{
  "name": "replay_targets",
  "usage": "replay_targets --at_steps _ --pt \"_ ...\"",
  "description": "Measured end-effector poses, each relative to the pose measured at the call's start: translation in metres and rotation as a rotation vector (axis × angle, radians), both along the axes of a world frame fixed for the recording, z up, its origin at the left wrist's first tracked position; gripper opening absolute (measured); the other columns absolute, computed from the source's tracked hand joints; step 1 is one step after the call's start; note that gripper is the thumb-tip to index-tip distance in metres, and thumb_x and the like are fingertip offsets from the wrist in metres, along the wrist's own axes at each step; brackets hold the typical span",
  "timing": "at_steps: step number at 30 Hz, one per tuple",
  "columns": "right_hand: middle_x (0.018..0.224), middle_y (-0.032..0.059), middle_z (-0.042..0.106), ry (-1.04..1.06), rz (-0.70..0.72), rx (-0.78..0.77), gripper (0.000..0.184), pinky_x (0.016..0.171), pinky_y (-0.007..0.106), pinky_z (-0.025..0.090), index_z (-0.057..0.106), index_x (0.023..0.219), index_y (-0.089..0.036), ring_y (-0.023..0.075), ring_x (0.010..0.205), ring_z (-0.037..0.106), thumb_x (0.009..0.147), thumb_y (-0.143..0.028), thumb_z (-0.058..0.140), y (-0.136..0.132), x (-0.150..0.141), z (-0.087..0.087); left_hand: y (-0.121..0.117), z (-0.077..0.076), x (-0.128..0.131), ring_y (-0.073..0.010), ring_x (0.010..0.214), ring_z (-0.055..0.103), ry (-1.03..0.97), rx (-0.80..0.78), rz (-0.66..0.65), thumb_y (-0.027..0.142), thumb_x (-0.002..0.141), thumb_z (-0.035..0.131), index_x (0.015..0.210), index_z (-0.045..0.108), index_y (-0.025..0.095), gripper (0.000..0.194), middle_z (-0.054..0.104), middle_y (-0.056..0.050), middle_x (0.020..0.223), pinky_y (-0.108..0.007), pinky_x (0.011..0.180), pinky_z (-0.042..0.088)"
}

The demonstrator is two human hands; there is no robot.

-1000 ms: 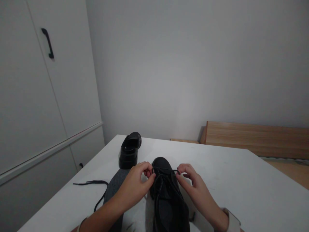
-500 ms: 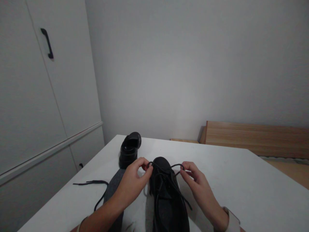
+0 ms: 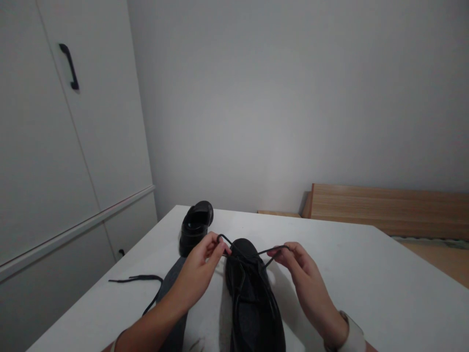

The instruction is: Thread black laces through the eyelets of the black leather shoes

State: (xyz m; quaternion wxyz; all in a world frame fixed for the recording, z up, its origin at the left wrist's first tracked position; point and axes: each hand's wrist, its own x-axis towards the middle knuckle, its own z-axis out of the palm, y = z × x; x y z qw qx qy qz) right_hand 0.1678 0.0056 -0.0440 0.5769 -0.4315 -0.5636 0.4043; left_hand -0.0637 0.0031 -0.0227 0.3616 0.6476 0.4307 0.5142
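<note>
A black lace-up shoe (image 3: 252, 303) stands on the white table, its toe pointing away from me. Above its tongue the black shoelace (image 3: 259, 254) stretches out to both sides in loops. My left hand (image 3: 205, 264) pinches one loop between thumb and fingers, left of the shoe's toe. On the right, my right hand (image 3: 302, 271) pinches the other loop close to the fingertips. Part of the lace inside each grip is hidden by the fingers. Behind my left hand sits a second black shoe (image 3: 196, 227), and a dark grey item (image 3: 172, 283) lies partly under my left forearm.
Another black lace (image 3: 146, 277) trails over the left part of the white table (image 3: 351, 264). A white cabinet (image 3: 84, 146) with black handles stands at the left. Beyond the table's right back edge is a wooden board (image 3: 384, 208) against the grey wall.
Both hands have drawn slightly apart, the right one moving right. The lace loops are longer and tauter, and the loose end that hung over the shoe's right side no longer shows there.
</note>
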Motion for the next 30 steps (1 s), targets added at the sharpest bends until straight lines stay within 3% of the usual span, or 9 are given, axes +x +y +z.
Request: replay_targets --at_steps 2,4,8,11,16,20,25,27,30 --pt "0.087 0.0055 0.071 0.139 0.012 -0.003 0.031 0.089 0.041 0.048 0.057 0.091 -0.022 0.0237 0.089 0.066 0.088 -0.053 0.061 0.000 0.000 0.002 0.001 -0.001 0.000 -0.0187 0.081 0.064 -0.146 -0.009 -0.048 0.045 0.095 0.048 0.086 0.054 0.020 0.028 0.067 -0.003 0.082 -0.033 0.084 0.049" --pt "0.072 -0.0007 0.065 0.192 -0.009 0.009 0.031 0.074 0.035 0.051 0.054 0.092 -0.023 0.0189 0.070 0.064 0.087 -0.052 0.063 -0.002 0.000 0.004 0.001 -0.003 0.000 -0.0163 0.072 0.063 -0.244 -0.020 -0.082 0.047 0.095 0.049 0.088 0.050 0.021 0.027 0.064 0.001 0.073 -0.032 0.078 0.052" --pt "0.059 -0.0073 0.046 0.057 -0.195 0.116 0.030 0.045 0.024 0.032 0.054 0.093 -0.024 0.0119 0.048 0.042 0.085 -0.051 0.065 -0.008 0.000 0.009 -0.001 -0.001 -0.001 -0.0089 0.048 0.046 -0.323 -0.021 -0.032 0.048 0.092 0.055 0.092 0.049 0.023 0.026 0.045 0.010 0.059 -0.020 0.049 0.043" --pt "0.071 -0.0015 0.053 -0.044 -0.332 0.222 0.022 0.047 0.025 0.031 0.057 0.091 -0.023 0.0137 0.056 0.044 0.084 -0.044 0.064 -0.012 0.002 0.012 -0.005 0.003 -0.003 -0.0068 0.047 0.038 -0.285 0.016 0.098 0.045 0.088 0.061 0.094 0.055 0.021 0.025 0.044 0.008 0.064 -0.017 0.042 0.030" --pt "0.080 0.0022 0.057 -0.015 -0.428 0.265 0.014 0.052 0.027 0.035 0.059 0.091 -0.024 0.0168 0.064 0.048 0.085 -0.037 0.061 -0.014 0.009 0.011 -0.014 0.007 -0.007 -0.0133 0.068 0.055 -0.117 0.194 0.293 0.033 0.084 0.065 0.085 0.064 0.019 0.014 0.058 0.001 0.072 -0.022 0.060 0.043" --pt "0.078 0.0021 0.057 -0.037 -0.240 0.253 0.014 0.058 0.029 0.040 0.060 0.095 -0.025 0.0185 0.067 0.051 0.089 -0.037 0.058 -0.018 0.010 0.012 -0.021 0.009 -0.008 -0.0163 0.068 0.054 -0.066 0.290 0.127 0.031 0.088 0.060 0.080 0.066 0.020 0.015 0.058 -0.001 0.071 -0.026 0.061 0.042" --pt "0.092 0.0036 0.059 -0.232 0.348 0.161 0.020 0.077 0.033 0.045 0.055 0.113 -0.028 0.0219 0.087 0.056 0.097 -0.038 0.050 -0.033 0.005 0.022 -0.026 0.012 -0.010 -0.0193 0.069 0.054 0.012 0.276 -0.234 0.038 0.098 0.039 0.062 0.066 0.018 0.049 0.056 -0.006 0.072 -0.032 0.067 0.041" --pt "0.098 0.0042 0.058 -0.286 0.463 0.142 0.030 0.082 0.035 0.044 0.049 0.124 -0.030 0.0227 0.092 0.054 0.098 -0.044 0.047 -0.037 0.005 0.023 -0.025 0.012 -0.010 -0.0196 0.070 0.054 -0.007 0.263 -0.230 0.038 0.098 0.036 0.059 0.062 0.018 0.051 0.055 -0.006 0.073 -0.032 0.068 0.041" --pt "0.088 0.0022 0.054 -0.255 0.416 0.198 0.039 0.078 0.033 0.043 0.055 0.120 -0.029 0.0219 0.084 0.052 0.096 -0.057 0.043 -0.034 0.005 0.020 -0.018 0.010 -0.006 -0.0189 0.069 0.053 0.018 0.235 -0.100 0.034 0.096 0.041 0.061 0.056 0.019 0.040 0.053 -0.003 0.070 -0.031 0.068 0.040"
